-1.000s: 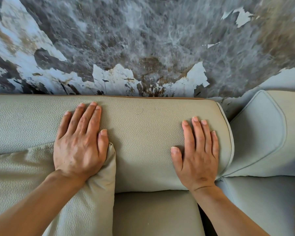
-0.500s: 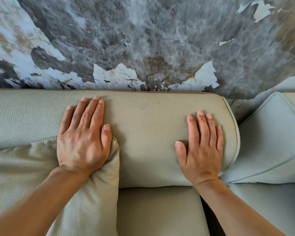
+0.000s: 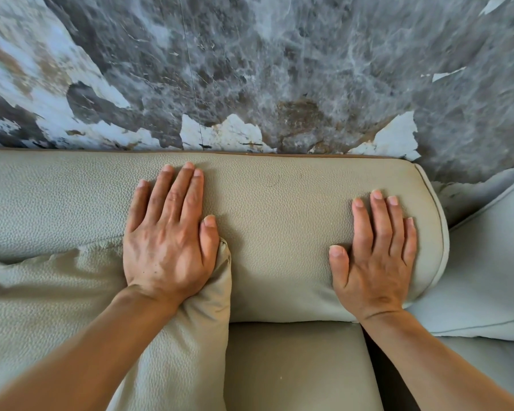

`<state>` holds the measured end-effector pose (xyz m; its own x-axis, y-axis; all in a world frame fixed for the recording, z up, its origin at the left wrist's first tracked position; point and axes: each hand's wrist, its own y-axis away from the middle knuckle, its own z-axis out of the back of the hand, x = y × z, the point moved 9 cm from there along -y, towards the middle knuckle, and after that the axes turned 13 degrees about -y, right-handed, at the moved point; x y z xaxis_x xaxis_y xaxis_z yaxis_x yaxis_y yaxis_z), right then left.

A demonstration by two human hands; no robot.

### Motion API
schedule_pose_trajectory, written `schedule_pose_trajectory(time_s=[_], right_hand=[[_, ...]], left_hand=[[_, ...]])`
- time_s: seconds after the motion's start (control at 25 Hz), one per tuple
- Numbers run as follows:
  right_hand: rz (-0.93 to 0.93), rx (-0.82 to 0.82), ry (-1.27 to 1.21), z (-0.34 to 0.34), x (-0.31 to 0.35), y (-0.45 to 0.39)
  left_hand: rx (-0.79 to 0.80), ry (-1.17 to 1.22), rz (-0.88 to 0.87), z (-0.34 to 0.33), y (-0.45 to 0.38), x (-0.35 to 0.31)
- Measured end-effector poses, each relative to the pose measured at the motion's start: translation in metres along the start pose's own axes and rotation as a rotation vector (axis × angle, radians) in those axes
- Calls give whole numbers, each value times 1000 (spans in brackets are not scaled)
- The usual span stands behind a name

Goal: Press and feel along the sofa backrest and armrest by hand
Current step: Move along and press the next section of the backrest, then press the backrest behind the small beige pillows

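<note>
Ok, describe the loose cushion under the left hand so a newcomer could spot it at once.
Start at the long beige backrest below the marbled wall. The loose cushion leans against its left part, its top corner pinned under the left hand. Unlike the taut backrest, it is wrinkled and slumped.

A grey marble-patterned wall [image 3: 279,69] with white and brown patches fills the view from nine through twelve to three o'clock, with a thin dark seam line [image 3: 190,69] running down it near eleven. A loose pebble-textured cushion [image 3: 57,307] lies at eight o'clock. A paler, piped cushion [image 3: 487,277] sits at four o'clock.
</note>
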<state>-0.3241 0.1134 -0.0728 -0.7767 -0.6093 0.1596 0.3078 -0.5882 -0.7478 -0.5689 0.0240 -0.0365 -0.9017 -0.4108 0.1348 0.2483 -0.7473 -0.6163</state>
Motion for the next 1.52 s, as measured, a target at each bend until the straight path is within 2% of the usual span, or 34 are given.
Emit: schedule_pose_trajectory(time_s=[0.28,0.44,0.56,0.64,0.72,1.0,1.24,1.52], right_hand=[[23,-14,6,-3,-2,-1],[-24,67,-37,2,2,-3],[-105,226,-95,16,6,-9],[-168,361,-141,24,8,-14],[-157,378,-140,47,27,-21],[-48,296,-173,138,170,-29],[-15,223,-139,222,337,-3],[-36,247,-200,321,535,20]], left_hand=[[98,-18,-17,-2,-3,-4],[352,-77,-18,-2,-3,-5],[491,-106,-7,21,6,3],[469,-107,-5,50,17,16],[402,-107,-11,90,31,40],[261,-29,12,201,71,145],[200,-19,62,291,150,302],[221,-105,138,415,233,469]])
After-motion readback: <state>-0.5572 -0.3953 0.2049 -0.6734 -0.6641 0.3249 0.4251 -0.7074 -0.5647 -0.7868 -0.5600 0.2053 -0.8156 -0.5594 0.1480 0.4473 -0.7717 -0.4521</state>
